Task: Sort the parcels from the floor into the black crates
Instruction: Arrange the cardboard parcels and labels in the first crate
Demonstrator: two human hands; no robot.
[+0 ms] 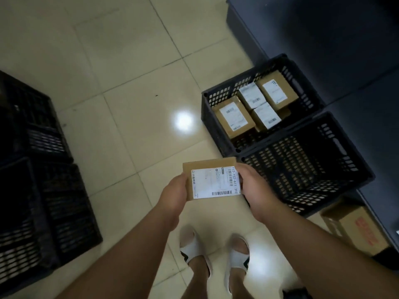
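Crates at nine o'clock [43,190] look empty, far crate at two [259,100] has four boxes, near crate at three [306,169] none, while left hand [172,195] and right hand [252,188] grip one parcel [211,182] at centre, unsorted

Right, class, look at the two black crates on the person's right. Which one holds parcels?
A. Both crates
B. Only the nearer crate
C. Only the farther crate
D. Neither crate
C: the farther crate holds four labelled parcels, while the nearer crate shows only its bare slotted floor, and one more parcel is held between the left hand and right hand.
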